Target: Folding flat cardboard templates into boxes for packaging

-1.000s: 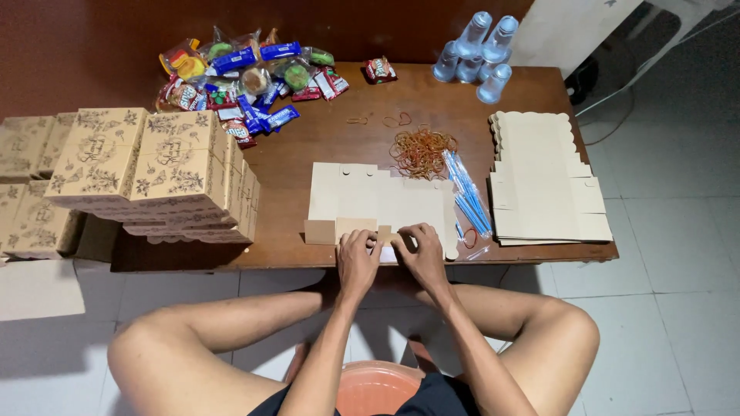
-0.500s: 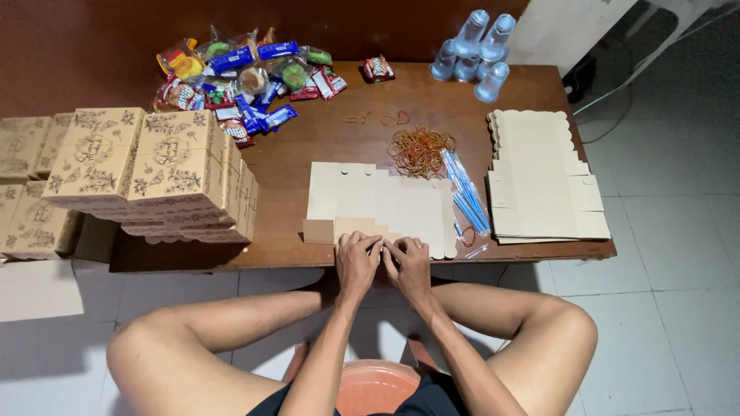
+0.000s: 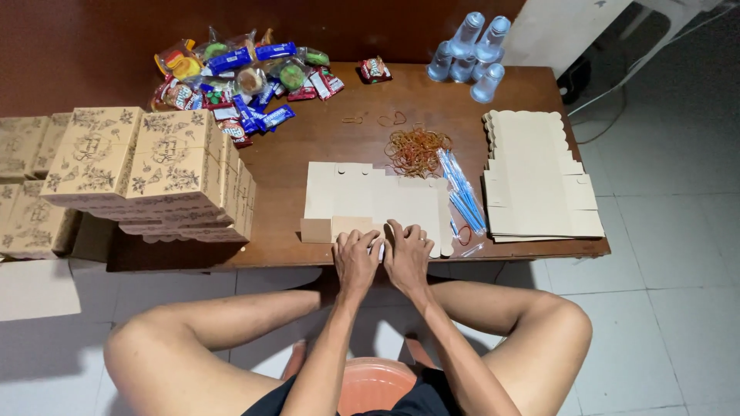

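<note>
A flat, unfolded beige cardboard box blank lies on the brown wooden table in front of me. My left hand and my right hand rest side by side on its near edge, fingers curled down and pressing on a flap. A small folded flap sticks out at the blank's near left corner. What lies under my fingers is hidden.
Assembled printed boxes are stacked at the left. Wrapped snacks lie at the back, small water bottles at the back right. Rubber bands, blue-wrapped straws and a stack of flat blanks sit on the right.
My right hand has moved left along the blank's near edge until it sits against my left hand. Both hands now press the same flap.
</note>
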